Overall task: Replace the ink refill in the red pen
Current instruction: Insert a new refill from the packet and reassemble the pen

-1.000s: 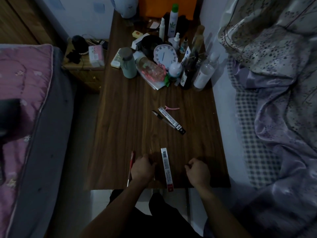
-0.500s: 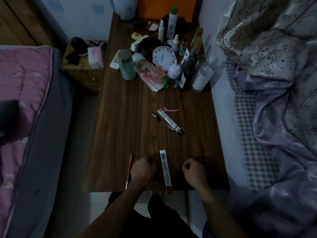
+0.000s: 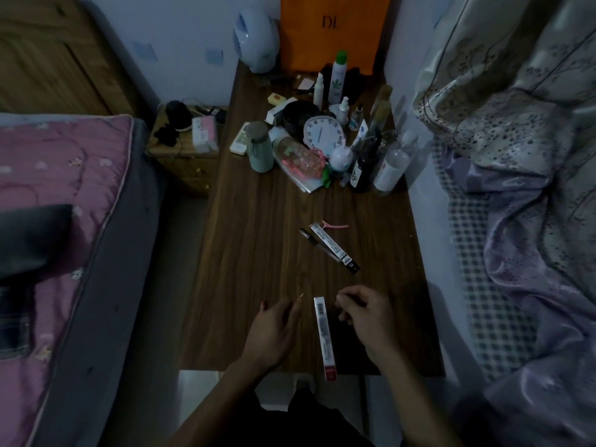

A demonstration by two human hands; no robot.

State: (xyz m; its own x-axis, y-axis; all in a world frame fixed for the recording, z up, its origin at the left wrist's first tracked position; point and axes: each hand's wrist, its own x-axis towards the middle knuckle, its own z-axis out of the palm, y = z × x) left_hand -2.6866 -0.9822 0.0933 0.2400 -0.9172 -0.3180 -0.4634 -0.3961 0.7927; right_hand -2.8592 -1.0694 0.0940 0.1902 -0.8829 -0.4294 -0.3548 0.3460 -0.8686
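My left hand [image 3: 274,330] lies over the red pen near the table's front edge, its fingers curled round it. Only a red end [image 3: 263,305] shows by the thumb. A thin golden tip [image 3: 301,295] pokes out past the fingers, pointing toward my right hand. My right hand [image 3: 364,317] hovers just right of it with its fingers curled, and I see nothing in them. Between the hands lies a long white refill pack [image 3: 324,337] with a barcode, its red end over the table edge.
A second narrow pack [image 3: 335,248], a dark pen-like stick [image 3: 309,238] and a pink clip [image 3: 335,225] lie mid-table. Bottles, a white clock [image 3: 322,135] and a green cup [image 3: 259,151] crowd the far end. Beds flank the wooden table [image 3: 251,253].
The red pen no longer lies beside my left hand, which has moved forward and taken it up. My right hand has moved forward too, and its fist has loosened.
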